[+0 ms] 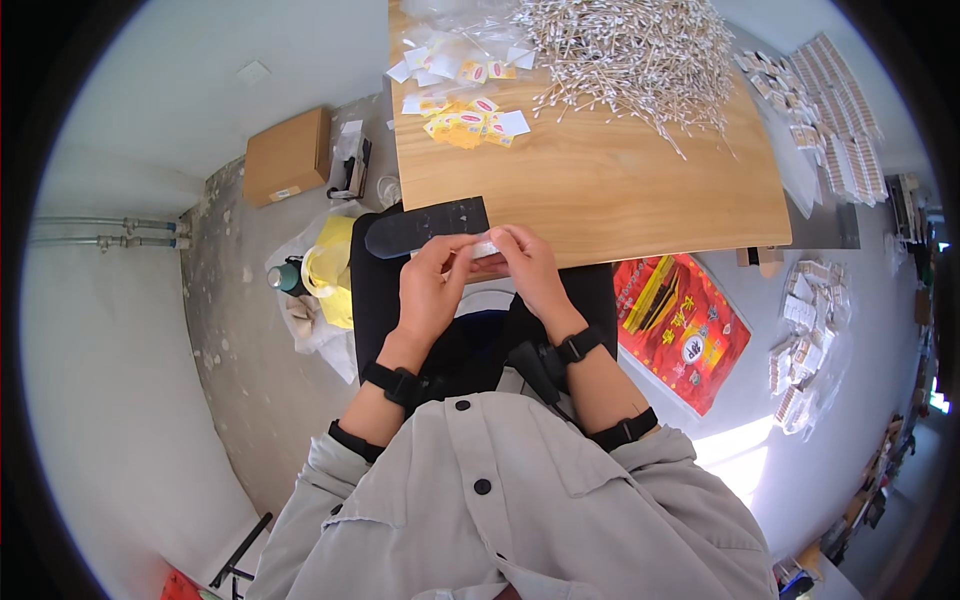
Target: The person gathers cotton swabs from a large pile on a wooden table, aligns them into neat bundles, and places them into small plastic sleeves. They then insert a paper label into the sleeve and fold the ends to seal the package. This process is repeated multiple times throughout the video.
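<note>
At the table's near edge, my left hand [435, 285] and my right hand [527, 265] meet, both closed with fingertips pinching a small whitish packet [484, 248]. Fingers cover most of it, so its contents cannot be made out. Just beyond my left hand lies a dark flat board [425, 228] with a rounded left end, overhanging the table edge. Farther off on the wooden table [620, 190] are yellow and white cards [465, 124] in a loose heap. A big pile of cotton swabs [635, 60] spreads over the far right part.
Clear plastic bags [460, 40] lie at the far left of the table. Stacked swab packs [840, 100] stand to the right, and more packs [808, 320] lie below. A red printed sack [680, 330], a cardboard box [287, 158] and a yellow bag [333, 275] sit around the table.
</note>
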Available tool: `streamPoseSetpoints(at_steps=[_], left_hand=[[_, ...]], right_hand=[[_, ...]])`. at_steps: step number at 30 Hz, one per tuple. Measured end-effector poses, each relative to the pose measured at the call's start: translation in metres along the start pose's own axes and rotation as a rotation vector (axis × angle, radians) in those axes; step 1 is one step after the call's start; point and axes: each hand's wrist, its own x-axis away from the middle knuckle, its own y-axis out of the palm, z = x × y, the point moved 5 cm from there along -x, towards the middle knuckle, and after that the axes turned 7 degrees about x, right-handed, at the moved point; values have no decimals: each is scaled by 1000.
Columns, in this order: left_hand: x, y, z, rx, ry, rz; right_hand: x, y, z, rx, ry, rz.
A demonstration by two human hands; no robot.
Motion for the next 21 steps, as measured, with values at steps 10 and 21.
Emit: streamPoseSetpoints(at_steps=[10,21], left_hand=[[-5,0,10,-270,215,-63],[-13,-3,-7,-228,145,-86]], right_hand=[[2,-14,-16,404,-75,190],[-15,31,-35,1074,-460,257]])
